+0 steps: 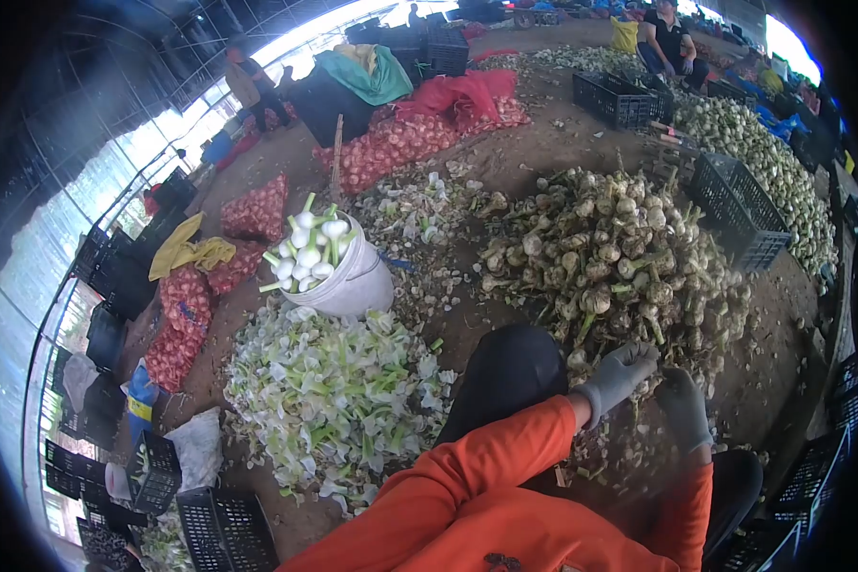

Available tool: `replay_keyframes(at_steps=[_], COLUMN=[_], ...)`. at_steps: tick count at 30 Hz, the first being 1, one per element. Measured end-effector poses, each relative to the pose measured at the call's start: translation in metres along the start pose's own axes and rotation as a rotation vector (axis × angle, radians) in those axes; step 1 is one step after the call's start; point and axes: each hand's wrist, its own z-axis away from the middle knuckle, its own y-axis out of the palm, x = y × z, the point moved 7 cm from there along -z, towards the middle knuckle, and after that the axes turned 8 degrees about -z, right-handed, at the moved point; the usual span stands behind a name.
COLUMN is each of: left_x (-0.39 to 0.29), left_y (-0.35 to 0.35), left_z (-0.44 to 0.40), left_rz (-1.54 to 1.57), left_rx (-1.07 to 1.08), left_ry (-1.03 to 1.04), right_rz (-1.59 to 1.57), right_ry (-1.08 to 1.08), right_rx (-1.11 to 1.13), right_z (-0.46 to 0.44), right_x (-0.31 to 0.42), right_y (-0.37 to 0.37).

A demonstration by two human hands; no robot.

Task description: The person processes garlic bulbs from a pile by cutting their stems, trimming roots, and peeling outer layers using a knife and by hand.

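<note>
My left hand (620,379), in a grey glove, is at the near edge of a big heap of untrimmed garlic bulbs (629,243). Its fingers are curled together. Close by on the right is my right hand (684,408), gloved too, with its fingers bent towards the left hand. Whatever lies between or inside the fingers is too small and hidden to name. To the left stands a white bucket (357,286) filled with peeled white garlic (307,246) with green stems. A broad pile of pale green peelings (329,396) lies in front of it.
Red mesh sacks of bulbs (391,153) lie beyond the bucket, with more sacks (179,324) at left. A black crate (739,212) stands right of the heap, another crate (227,529) at lower left. A person (670,48) sits at the back right.
</note>
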Motion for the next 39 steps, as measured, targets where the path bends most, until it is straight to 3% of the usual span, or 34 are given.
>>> replay_keyframes(at_steps=[9, 15, 18, 30, 36, 39], left_x=[-0.003, -0.004, 0.0, 0.003, -0.01, -0.003], left_y=[-0.002, -0.004, -0.003, -0.002, -0.001, 0.001], left_z=[0.002, 0.001, 0.0, 0.001, 0.009, 0.005], left_rz=[-0.017, -0.061, 0.0, 0.124, 0.014, 0.125], left_rx=[-0.011, -0.024, -0.044, -0.015, -0.064, -0.046], left_ry=[-0.032, -0.01, -0.008, -0.102, -0.201, -0.097], right_rz=[0.233, 0.008, 0.165, 0.333, 0.387, 0.354], right_ry=[-0.13, -0.039, -0.13, 0.022, -0.026, -0.135], right_rx=[-0.04, 0.033, -0.007, 0.071, 0.035, 0.005], right_z=[0.006, 0.01, 0.012, 0.013, 0.015, 0.015], right_x=[0.023, 0.028, 0.034, 0.034, 0.033, 0.043], right_y=[-0.001, 0.004, 0.003, 0.004, 0.004, 0.002])
